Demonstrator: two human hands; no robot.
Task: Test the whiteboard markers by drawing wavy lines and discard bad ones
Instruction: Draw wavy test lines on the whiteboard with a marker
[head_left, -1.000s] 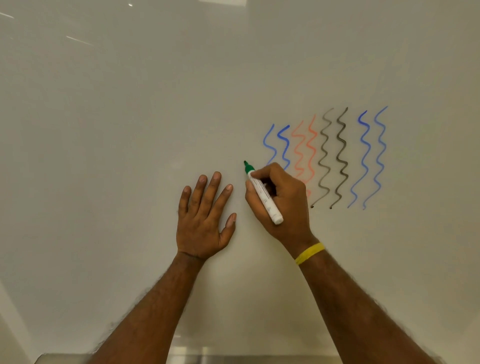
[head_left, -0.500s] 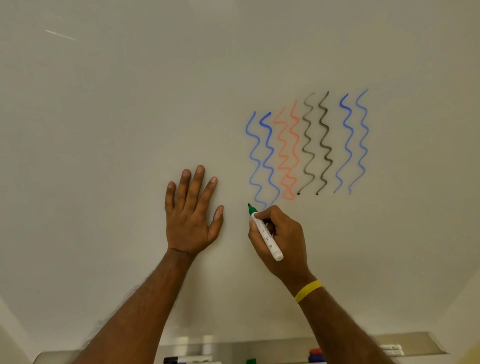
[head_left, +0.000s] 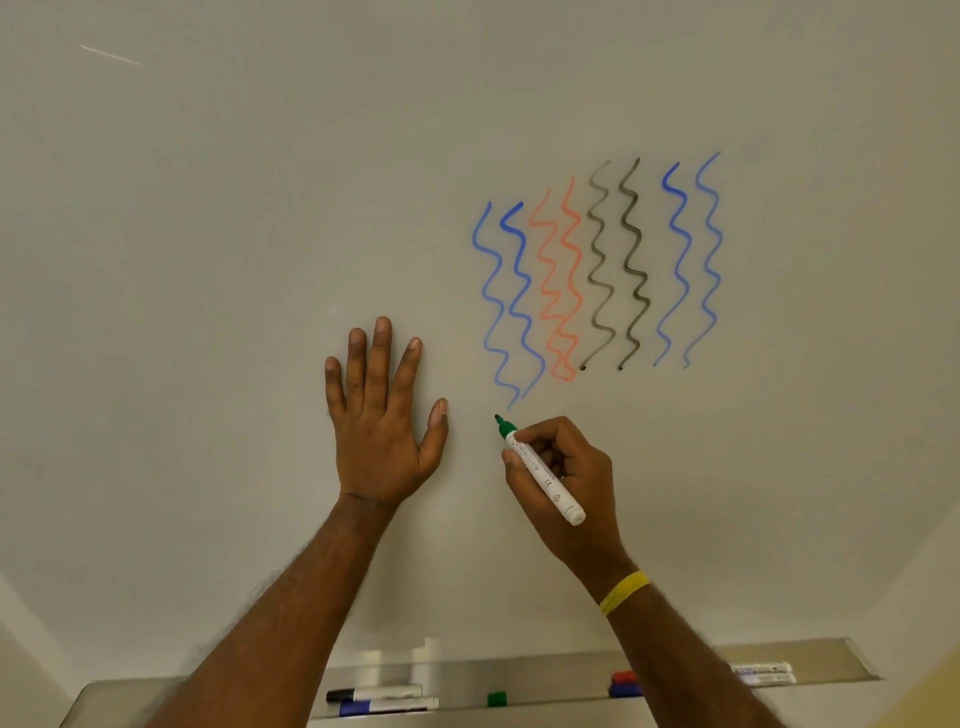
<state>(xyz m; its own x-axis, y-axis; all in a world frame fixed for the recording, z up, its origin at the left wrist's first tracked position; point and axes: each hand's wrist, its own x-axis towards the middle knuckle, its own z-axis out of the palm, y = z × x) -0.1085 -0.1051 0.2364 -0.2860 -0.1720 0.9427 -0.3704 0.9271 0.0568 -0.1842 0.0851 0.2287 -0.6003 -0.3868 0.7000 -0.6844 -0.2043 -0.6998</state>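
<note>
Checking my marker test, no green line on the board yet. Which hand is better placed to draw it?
Right. The right hand holds the uncapped green marker in a writing grip, tip at the whiteboard. The left hand lies flat and open on the board, holding nothing.

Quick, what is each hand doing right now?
Left hand: open, flat on the whiteboard, holding nothing.
Right hand: closed around the green marker.
</note>
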